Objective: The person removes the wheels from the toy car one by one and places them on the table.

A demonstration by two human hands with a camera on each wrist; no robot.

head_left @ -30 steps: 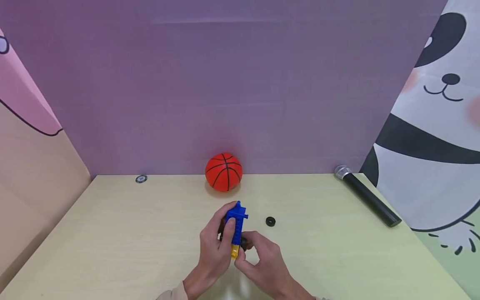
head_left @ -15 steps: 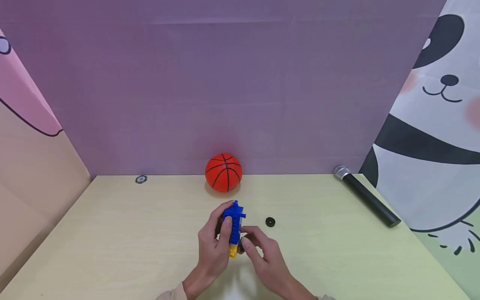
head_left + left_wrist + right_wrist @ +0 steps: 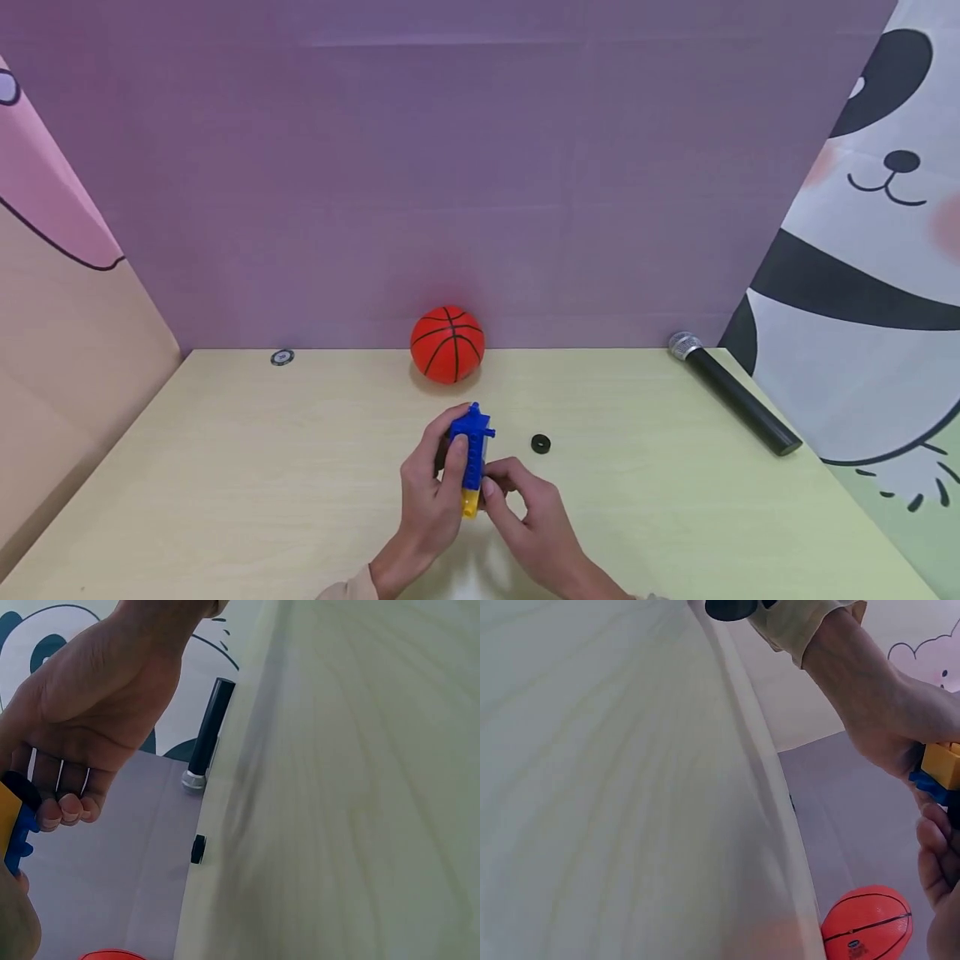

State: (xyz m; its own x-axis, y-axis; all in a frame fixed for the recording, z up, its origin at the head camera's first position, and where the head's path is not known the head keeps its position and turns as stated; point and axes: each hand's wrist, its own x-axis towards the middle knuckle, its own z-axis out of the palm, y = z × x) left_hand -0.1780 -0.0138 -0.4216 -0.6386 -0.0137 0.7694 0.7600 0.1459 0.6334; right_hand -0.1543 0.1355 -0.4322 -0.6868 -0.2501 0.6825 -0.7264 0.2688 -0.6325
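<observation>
A blue brick toy (image 3: 472, 450) with a yellow block (image 3: 469, 502) at its near end is held upright above the table's middle. My left hand (image 3: 441, 468) grips it from the left, fingers wrapped round its side. My right hand (image 3: 501, 487) is curled against the toy's lower right and pinches a small black part (image 3: 25, 792) there. That part is mostly hidden in the head view. The left wrist view shows the right hand's knuckles (image 3: 64, 810) beside the blue toy (image 3: 15, 844). In the right wrist view the yellow block (image 3: 943, 764) sits under my left hand (image 3: 877, 712).
A loose black ring (image 3: 541, 443) lies on the pale wooden table (image 3: 225, 483) just right of the hands. An orange basketball (image 3: 447, 343) rests at the back wall. A black microphone (image 3: 735, 392) lies at the back right, and a small round disc (image 3: 282, 357) at the back left.
The toy dipped slightly and came back up. The right hand's fingers shifted along the toy's lower end and now cover the black part that showed earlier.
</observation>
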